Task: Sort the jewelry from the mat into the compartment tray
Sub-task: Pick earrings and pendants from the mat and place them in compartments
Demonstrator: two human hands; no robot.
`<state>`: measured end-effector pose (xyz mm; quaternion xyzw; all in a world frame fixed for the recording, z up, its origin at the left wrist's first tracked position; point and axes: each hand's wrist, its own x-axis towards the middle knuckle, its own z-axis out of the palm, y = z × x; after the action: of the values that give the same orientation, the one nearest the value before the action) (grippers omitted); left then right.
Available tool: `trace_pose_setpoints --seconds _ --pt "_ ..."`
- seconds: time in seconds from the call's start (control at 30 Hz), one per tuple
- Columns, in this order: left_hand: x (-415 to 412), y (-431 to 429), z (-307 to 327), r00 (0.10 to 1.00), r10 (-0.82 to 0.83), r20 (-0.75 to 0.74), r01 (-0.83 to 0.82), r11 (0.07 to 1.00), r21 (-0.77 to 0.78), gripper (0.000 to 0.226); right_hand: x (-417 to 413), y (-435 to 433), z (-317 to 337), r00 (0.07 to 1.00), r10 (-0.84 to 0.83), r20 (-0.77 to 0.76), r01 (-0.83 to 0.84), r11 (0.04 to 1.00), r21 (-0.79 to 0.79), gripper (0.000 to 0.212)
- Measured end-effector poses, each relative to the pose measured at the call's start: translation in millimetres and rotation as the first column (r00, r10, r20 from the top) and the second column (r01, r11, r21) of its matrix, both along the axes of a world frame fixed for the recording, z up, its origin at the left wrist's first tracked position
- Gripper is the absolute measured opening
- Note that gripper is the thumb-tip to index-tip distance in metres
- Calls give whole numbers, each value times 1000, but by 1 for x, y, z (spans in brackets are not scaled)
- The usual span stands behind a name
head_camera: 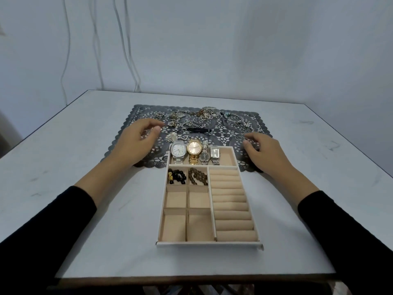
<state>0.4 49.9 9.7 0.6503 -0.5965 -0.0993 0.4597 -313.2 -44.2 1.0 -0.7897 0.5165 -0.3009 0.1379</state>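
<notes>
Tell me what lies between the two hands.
In the head view, between the left hand and the right hand lie a silver leaf-shaped brooch on the mat and four watches in the far compartment of the tray.

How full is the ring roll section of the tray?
Empty: the ring rolls in the compartment tray show only bare beige fabric, nothing tucked between them.

Your white, faintly marbled table (308, 135) carries two things: a dark grey lace-cut mat (221, 135) across its far middle, and a beige compartment tray (209, 245) nearer you, its far end overlapping the mat's near edge.
</notes>
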Motion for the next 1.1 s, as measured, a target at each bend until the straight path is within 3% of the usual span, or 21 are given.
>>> trace_pose_setpoints --seconds 0.2,0.37,0.67,1.1 --pt "12 -33 -8 966 -53 253 28 994 102 31 14 -22 1 994 84 -69 -85 996 -7 37" --pt "21 -55 -13 916 -137 378 69 980 189 37 28 -47 -3 968 200 -152 -199 980 21 37" --pt "24 -77 -13 879 -201 433 93 962 259 40 52 -72 -3 950 263 -168 -264 964 17 36" --pt "27 -96 -12 868 -205 453 115 969 219 34 76 -90 0 941 302 -155 -302 953 23 32"
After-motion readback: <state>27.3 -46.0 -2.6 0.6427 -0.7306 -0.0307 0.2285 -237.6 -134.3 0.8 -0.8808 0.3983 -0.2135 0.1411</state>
